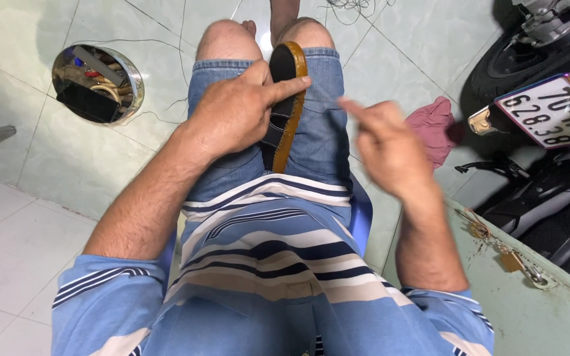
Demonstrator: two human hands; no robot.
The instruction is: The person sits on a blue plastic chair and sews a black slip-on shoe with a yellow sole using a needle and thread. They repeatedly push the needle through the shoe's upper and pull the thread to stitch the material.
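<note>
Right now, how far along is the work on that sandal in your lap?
Done: nothing shows as finished; no stitching or glue is visible on the sandal. In hand: the left hand pins it on edge between the thighs, forefinger along the brown sole rim; the right hand is raised beside it, blurred and apparently empty. Left: the round tin of tools sits on the floor, apart from both hands.

Sandal [287, 105] on lap, tin [97, 84] left, cloth [434, 125] right

The left hand [235, 115] sits at centre frame, knuckles up, its index finger stretched out toward the right and the other fingers curled under. The right hand [384, 142] hovers right of centre, slightly blurred, fingers loosely bent and holding nothing, forearm running to the lower right.
</note>
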